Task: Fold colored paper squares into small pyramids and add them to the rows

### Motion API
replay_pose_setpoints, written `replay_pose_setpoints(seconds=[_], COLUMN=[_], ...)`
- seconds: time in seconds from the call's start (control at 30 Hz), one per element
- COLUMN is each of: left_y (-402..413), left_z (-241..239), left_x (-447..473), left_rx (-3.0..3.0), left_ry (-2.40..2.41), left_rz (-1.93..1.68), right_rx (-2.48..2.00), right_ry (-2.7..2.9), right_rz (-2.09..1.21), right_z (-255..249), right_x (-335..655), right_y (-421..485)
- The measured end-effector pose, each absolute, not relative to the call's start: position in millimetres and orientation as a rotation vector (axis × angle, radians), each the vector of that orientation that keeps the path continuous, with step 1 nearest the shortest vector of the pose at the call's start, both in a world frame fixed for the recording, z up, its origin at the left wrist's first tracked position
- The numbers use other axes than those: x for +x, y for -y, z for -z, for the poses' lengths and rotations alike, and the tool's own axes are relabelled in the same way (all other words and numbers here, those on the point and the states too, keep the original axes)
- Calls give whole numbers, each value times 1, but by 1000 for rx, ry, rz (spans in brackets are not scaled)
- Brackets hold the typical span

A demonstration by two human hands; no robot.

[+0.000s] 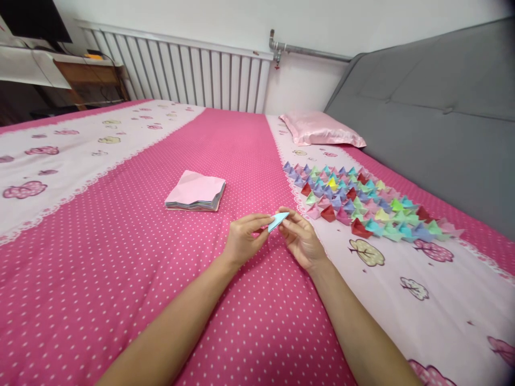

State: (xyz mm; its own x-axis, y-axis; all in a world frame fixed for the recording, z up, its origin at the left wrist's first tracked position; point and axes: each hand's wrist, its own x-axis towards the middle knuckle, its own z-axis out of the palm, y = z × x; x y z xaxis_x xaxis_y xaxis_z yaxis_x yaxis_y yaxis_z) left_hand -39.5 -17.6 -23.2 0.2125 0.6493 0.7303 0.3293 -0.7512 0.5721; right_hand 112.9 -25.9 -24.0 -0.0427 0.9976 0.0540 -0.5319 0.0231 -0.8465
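Both hands meet over the pink dotted bedsheet (120,257), pinching a small folded light-blue paper (278,220) between them. My left hand (243,237) grips its left end with curled fingers. My right hand (300,238) holds the right end between thumb and fingertips. A stack of square coloured papers (196,191), pink on top, lies on the sheet to the left and beyond the hands. To the right, several folded paper pieces in many colours (362,203) lie in rows on the paler strip of the sheet.
A pink satin pillow (319,130) rests near the grey padded headboard (434,123) on the right. A white radiator (181,72) runs along the far wall, with a wooden desk (86,75) at the far left.
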Motion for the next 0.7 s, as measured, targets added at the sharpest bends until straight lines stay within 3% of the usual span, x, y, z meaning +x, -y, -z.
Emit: replay_pose_setpoints(seconds=[0.7], left_y=[17], left_z=[27], left_x=[-37], left_rx=[2281], left_ry=[-792], left_rz=[-1519], right_rx=[-720], right_ry=[829], right_rz=[-1481], right_z=[28], right_x=[114], right_y=[24])
